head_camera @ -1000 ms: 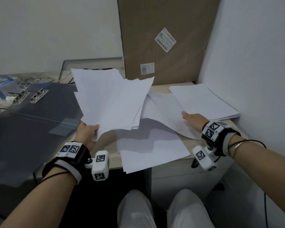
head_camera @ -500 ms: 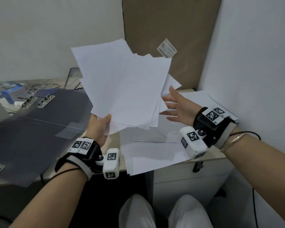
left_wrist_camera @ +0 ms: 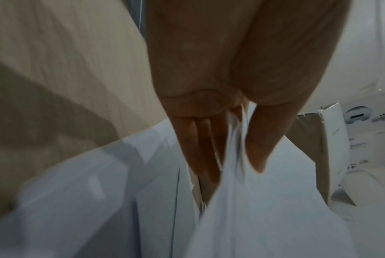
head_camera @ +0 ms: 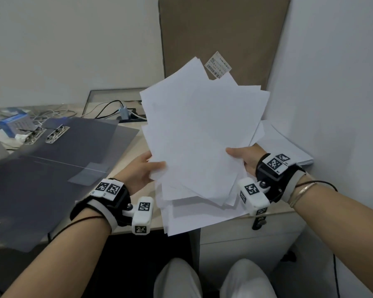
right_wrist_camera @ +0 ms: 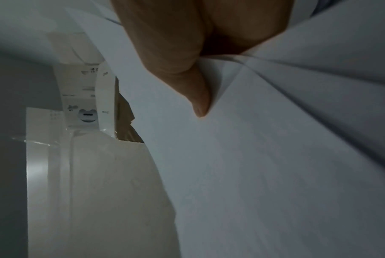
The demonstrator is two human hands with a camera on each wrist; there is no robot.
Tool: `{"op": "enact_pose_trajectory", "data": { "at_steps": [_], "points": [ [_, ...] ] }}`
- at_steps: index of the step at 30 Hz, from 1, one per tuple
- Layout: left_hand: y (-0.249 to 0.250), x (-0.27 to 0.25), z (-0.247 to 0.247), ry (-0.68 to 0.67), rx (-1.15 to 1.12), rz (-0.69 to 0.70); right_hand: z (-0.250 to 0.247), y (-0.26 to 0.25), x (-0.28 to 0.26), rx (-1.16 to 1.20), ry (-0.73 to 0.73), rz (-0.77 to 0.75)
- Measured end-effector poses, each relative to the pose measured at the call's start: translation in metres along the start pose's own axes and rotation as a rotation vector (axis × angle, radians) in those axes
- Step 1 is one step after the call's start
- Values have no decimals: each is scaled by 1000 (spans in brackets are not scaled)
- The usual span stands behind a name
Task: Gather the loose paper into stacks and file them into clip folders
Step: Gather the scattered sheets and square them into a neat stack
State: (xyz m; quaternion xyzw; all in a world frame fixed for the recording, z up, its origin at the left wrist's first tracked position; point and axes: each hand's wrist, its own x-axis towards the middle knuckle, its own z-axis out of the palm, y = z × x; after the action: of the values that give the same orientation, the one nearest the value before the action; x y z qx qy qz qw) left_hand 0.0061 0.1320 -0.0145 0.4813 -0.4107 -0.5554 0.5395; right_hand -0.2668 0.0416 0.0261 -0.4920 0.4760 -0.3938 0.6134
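Note:
A fanned, uneven bundle of white paper sheets [head_camera: 202, 134] stands tilted up above the desk, held by both hands. My left hand [head_camera: 146, 168] pinches its lower left edge, thumb on top and fingers behind; the left wrist view shows the paper bundle [left_wrist_camera: 253, 209] squeezed between thumb and fingers. My right hand [head_camera: 243, 155] grips the lower right edge, its thumb pressed on the front of the paper bundle [right_wrist_camera: 275, 157] in the right wrist view. More loose sheets [head_camera: 194, 218] lie on the desk below. Dark clip folders [head_camera: 52, 168] lie open at left, metal clips [head_camera: 57, 134] at their far end.
A neat paper stack [head_camera: 289, 147] lies by the right wall. A tall brown cardboard box [head_camera: 224, 35] leans at the back. Cables and an adapter [head_camera: 123, 110] sit behind the folders, a blue box [head_camera: 13, 123] at far left. The desk edge [head_camera: 138, 230] runs just beyond my wrists.
My left hand raised the bundle upright from over the desk. My right hand left the sheets lying on the desk, rose, and took hold of the bundle's right edge.

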Motion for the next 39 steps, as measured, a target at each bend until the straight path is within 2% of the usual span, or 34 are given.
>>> {"op": "enact_pose_trajectory", "data": {
  "at_steps": [3,6,9,11,13,16,19,20,24,30,34,39],
  "points": [
    [16,18,-2,105,-127,82,-6,-2,4,-45,26,-19],
    [38,39,-3,184,-124,200,-5,-14,2,-114,44,-56],
    [69,56,4,191,-114,337,5,-37,13,-134,150,-187],
    [83,66,6,196,-137,374,9,-43,33,-125,211,-234],
    [80,78,3,237,-165,336,13,-41,47,-107,181,-209],
    [62,93,4,282,-87,246,18,-26,56,-19,77,-109],
    [51,102,10,276,-11,242,9,5,88,-14,82,-3],
    [48,107,12,265,7,251,4,15,103,-3,107,0],
    [40,116,16,267,13,254,11,8,91,-29,186,-18],
    [33,121,17,230,-62,146,-3,14,101,-18,144,-41],
    [26,127,17,434,29,141,-12,19,100,-114,127,-54],
    [12,127,5,529,3,139,-17,26,90,-224,-103,100]
  ]
}}
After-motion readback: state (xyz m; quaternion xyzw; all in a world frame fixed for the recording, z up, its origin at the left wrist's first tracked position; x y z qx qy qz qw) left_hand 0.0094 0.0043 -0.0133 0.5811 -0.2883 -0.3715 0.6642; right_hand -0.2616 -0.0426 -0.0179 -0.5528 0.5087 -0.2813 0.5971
